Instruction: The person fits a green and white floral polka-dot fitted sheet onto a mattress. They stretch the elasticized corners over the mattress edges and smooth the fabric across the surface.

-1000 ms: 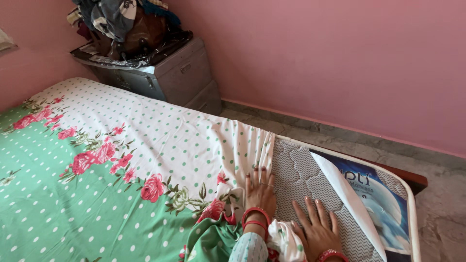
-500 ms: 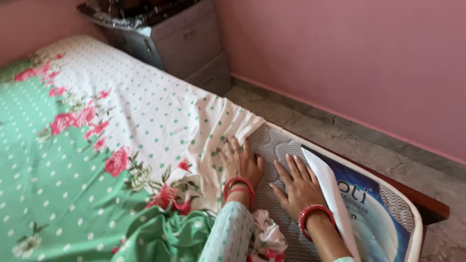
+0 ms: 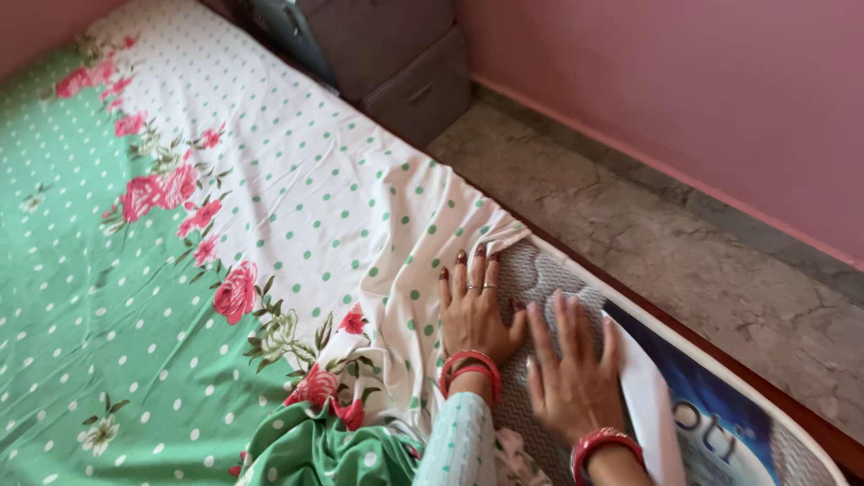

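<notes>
Sheet: a cotton bedsheet (image 3: 180,270), green in the middle with white dots, its border white with green dots, and a band of pink roses with leaves running between the two.
Where the sheet lies: spread over the bed, its gathered edge bunched in folds right under and just ahead of the left fingertips; a crumpled green corner sits beside the left wrist.
Mattress: a grey mattress (image 3: 540,288) with a quilted zigzag pattern, bare beyond the sheet's edge, directly under the right palm.
Left hand: the left hand (image 3: 472,310) lies flat, palm down, on the white border at the sheet's edge, fingers straight and close together, gripping nothing; rings on two fingers, dark polish on the nails, red bangles at the wrist.
Right hand: the right hand (image 3: 571,373) lies flat on the bare mattress just beside the left, fingers stretched and slightly spread, holding nothing; a red bangle at the wrist.
Sleeve: a pale dotted sleeve (image 3: 459,445) covers the left forearm.
Label: a blue-and-white plastic cover (image 3: 711,423), just to the outer side of the right fingers.
Surroundings: a grey metal trunk (image 3: 387,49) well beyond the fingertips, a stone floor (image 3: 702,261), a pink wall (image 3: 684,99).
Cut off: both forearms, the trunk's top and the plastic cover run out of view.
</notes>
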